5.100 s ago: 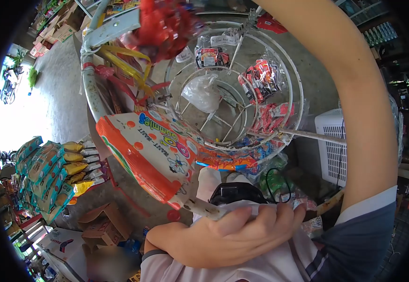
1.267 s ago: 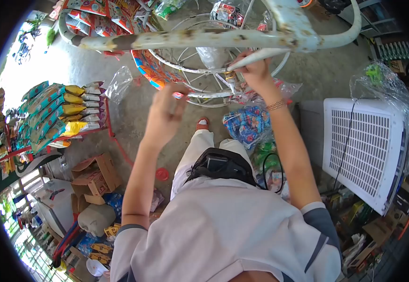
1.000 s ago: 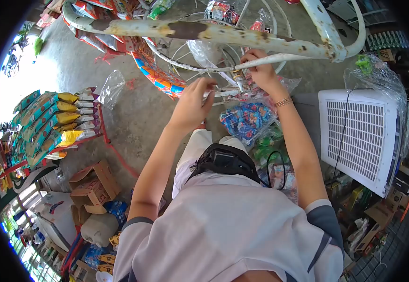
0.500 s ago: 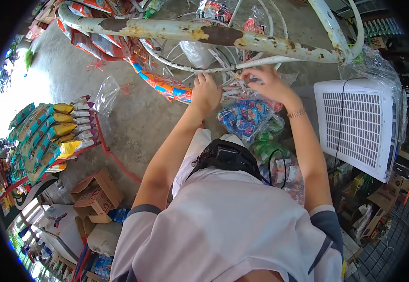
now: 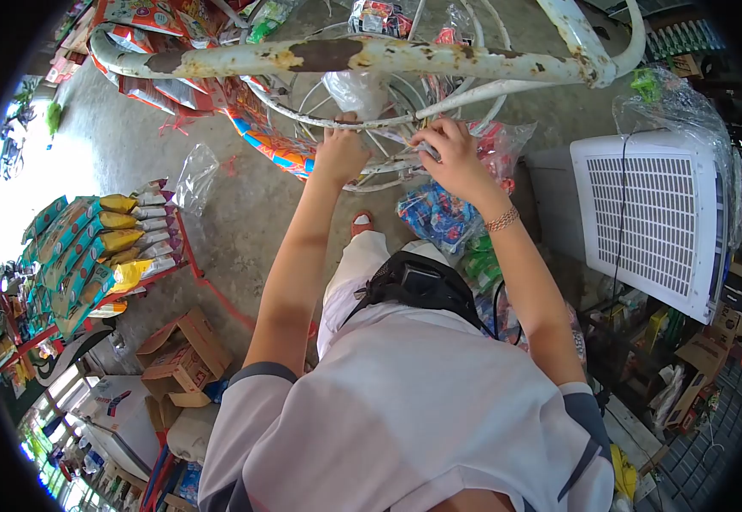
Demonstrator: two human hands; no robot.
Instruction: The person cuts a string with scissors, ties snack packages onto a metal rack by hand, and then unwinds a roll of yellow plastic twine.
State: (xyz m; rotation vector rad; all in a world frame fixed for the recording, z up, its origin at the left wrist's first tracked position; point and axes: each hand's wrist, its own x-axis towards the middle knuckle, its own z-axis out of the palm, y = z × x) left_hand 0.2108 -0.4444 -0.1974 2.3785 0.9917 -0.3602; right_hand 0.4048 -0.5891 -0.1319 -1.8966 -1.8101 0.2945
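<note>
A rusty white metal rack [image 5: 439,60] with curved rods and hoops stands in front of me. My left hand [image 5: 342,154] is closed round its lower hoop, the fingertips hooked over the rod. To the right, my right hand [image 5: 456,162] has its fingers curled and pinched at the same hoop; what lies between them is too small to make out. A strip of orange and blue packets [image 5: 270,147] hangs on the rack left of my left hand. Below my right hand is a bag of blue and red packets [image 5: 441,213]. A clear plastic bag [image 5: 356,92] hangs inside the rack.
Teal and yellow snack bags [image 5: 81,256] fill a red stand [image 5: 185,243] on the left. An open cardboard box [image 5: 185,357] sits below it. A white grille-fronted appliance [image 5: 644,218] stands at right. My sandalled foot [image 5: 361,224] is on the concrete floor [image 5: 234,230].
Both hands have shifted left and slightly farther away, and the rack appears farther left and higher in view. My right fingers have gone from spread to curled. My foot has come into view.
</note>
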